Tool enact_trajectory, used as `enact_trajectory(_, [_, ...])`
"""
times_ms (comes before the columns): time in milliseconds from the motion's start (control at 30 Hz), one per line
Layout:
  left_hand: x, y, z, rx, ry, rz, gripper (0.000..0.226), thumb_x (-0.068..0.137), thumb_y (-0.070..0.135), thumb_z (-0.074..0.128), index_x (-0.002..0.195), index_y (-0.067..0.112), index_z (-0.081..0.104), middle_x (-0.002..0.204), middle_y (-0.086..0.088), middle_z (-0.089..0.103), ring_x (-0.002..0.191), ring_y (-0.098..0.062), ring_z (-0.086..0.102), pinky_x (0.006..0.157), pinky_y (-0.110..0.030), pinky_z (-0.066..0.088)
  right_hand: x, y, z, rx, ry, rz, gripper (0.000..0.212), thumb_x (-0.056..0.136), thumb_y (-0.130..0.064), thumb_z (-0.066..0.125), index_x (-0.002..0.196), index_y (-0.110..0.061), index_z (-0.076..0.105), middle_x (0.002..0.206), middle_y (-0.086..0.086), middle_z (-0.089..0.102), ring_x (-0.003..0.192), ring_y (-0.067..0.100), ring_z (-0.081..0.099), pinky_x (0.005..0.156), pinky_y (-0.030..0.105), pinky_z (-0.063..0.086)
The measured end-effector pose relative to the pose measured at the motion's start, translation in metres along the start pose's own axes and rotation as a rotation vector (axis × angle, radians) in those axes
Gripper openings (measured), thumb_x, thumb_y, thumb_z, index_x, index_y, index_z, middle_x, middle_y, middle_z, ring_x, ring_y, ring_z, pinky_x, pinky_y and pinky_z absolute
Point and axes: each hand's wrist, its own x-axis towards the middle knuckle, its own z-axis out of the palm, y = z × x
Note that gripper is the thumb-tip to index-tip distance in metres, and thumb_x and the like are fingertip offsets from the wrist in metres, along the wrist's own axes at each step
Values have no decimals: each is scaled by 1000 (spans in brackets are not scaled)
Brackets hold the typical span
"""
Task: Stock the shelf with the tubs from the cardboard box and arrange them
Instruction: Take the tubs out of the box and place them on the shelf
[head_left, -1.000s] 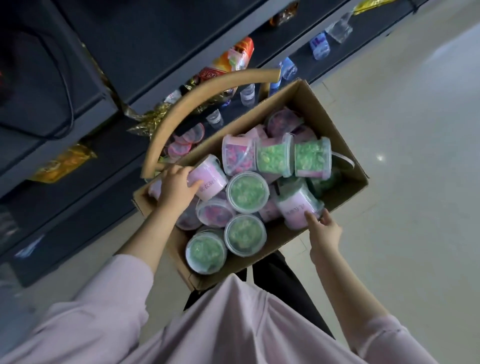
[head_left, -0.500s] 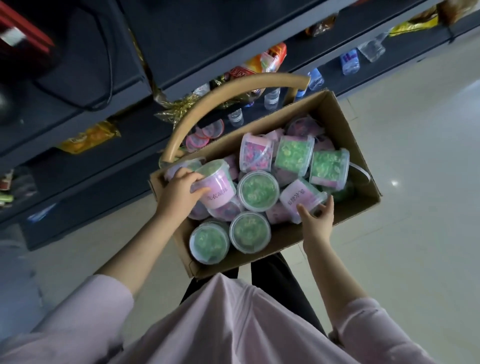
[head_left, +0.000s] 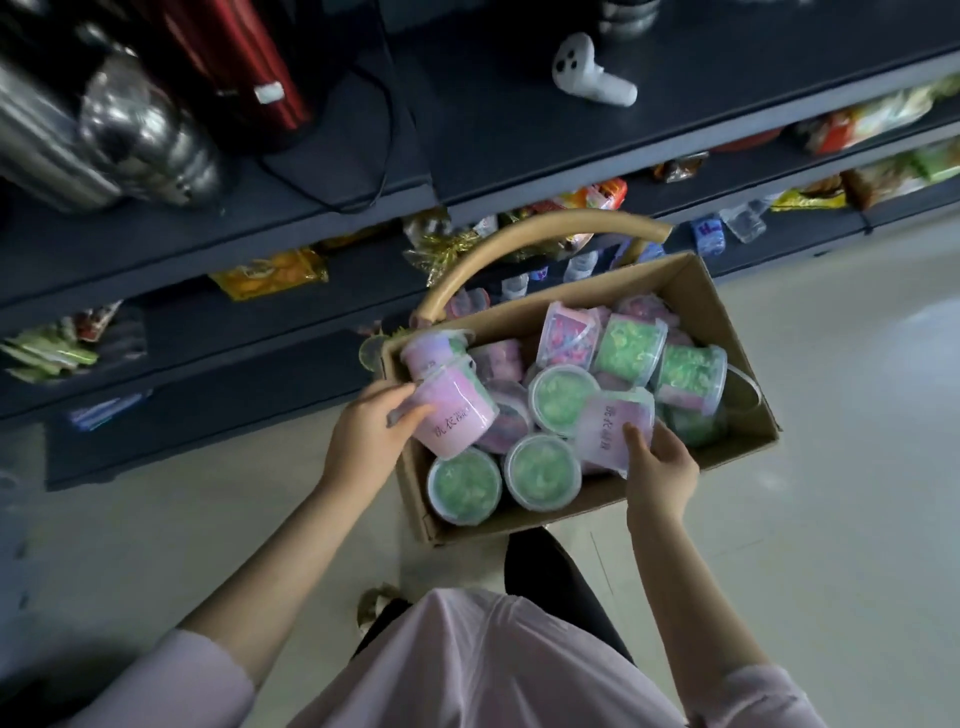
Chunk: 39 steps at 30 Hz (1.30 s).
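The grip of the left hand (head_left: 363, 441) was clamped round a pink tub (head_left: 457, 415) at the left end of the box (head_left: 571, 512). The right hand (head_left: 662, 467) clasped a second tub (head_left: 608, 421) among the rest. Each wanted lifting straight up, clear of its neighbours, before reaching the shelf (head_left: 519, 130).

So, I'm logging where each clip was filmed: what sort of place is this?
Likely a small shop aisle, though a stockroom is possible: tiered dark shelves carry snack packets and water bottles, and a box of tubs sits in front.
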Motion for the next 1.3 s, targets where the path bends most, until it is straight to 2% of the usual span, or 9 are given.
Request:
enact_trajectory(167, [-67, -34, -92, -194, 243, -28, 33, 84, 23, 71, 111, 4, 69, 101, 1, 62, 90, -16, 60, 78, -16, 43, -105, -43, 25, -56, -183, -292, 42, 87, -32, 67, 125, -15, 63, 115, -1, 69, 107, 16, 63, 98, 40, 49])
enact_trajectory(267, [-111, -59, -154, -212, 376, -23, 35, 85, 25, 70, 113, 5, 68, 102, 1, 60, 91, -14, 59, 76, -11, 41, -183, -69, 48, -41, -336, -437, 27, 91, -26, 65, 117, -20, 63, 94, -8, 65, 87, 9, 62, 83, 27, 46])
enact_trajectory(400, [-160, -87, -241, -222, 492, 32, 26, 87, 23, 68, 110, 11, 69, 94, 15, 57, 88, -4, 55, 74, -3, 35, -272, -97, 87, -65, -497, -595, 37, 88, -31, 66, 121, -13, 66, 99, 2, 72, 96, 19, 67, 87, 41, 54])
enact_trajectory(533, [-192, -108, -317, -248, 586, 53, 21, 89, 25, 65, 108, 18, 69, 97, 17, 58, 91, 2, 54, 78, -10, 38, -352, -143, 115, -51, -639, -816, 27, 88, -21, 66, 114, -15, 70, 88, -3, 71, 75, -3, 62, 70, 15, 48])
enact_trajectory(667, [-202, -120, -382, -240, 700, 81, 25, 88, 22, 66, 112, 15, 69, 98, 14, 59, 95, -7, 55, 81, -9, 37, -410, -196, 138, -17, -758, -985, 26, 86, -20, 71, 111, -19, 72, 87, -12, 72, 75, -4, 63, 71, 17, 48])
enact_trajectory(867, [-184, -120, -475, -173, 859, 163, 25, 87, 21, 67, 111, 16, 69, 105, 7, 62, 99, -9, 55, 87, -13, 40, -467, -289, 175, 29, -843, -1247, 29, 83, -25, 73, 111, -34, 71, 103, -1, 71, 99, 16, 66, 91, 34, 52])
enact_trajectory(933, [-167, -119, -506, -129, 904, 189, 26, 87, 20, 67, 112, 14, 69, 104, 5, 62, 96, -5, 54, 84, -6, 38, -484, -320, 190, 58, -828, -1353, 28, 84, -25, 72, 107, -40, 70, 100, 1, 71, 95, 20, 65, 88, 32, 52])
enact_trajectory(1167, [-75, -119, -601, -32, 1032, 328, 24, 88, 21, 66, 112, 18, 69, 100, 16, 60, 97, 10, 51, 90, -9, 37, -510, -418, 280, 138, -827, -1554, 30, 84, -27, 72, 106, -45, 68, 90, 3, 65, 83, 10, 61, 80, 16, 46])
enact_trajectory(1300, [-24, -126, -634, 18, 1079, 346, 25, 89, 21, 65, 114, 20, 68, 106, 16, 60, 103, -7, 54, 93, -24, 43, -508, -460, 332, 122, -798, -1675, 33, 84, -26, 72, 105, -50, 64, 86, -7, 62, 81, 1, 55, 77, 5, 38])
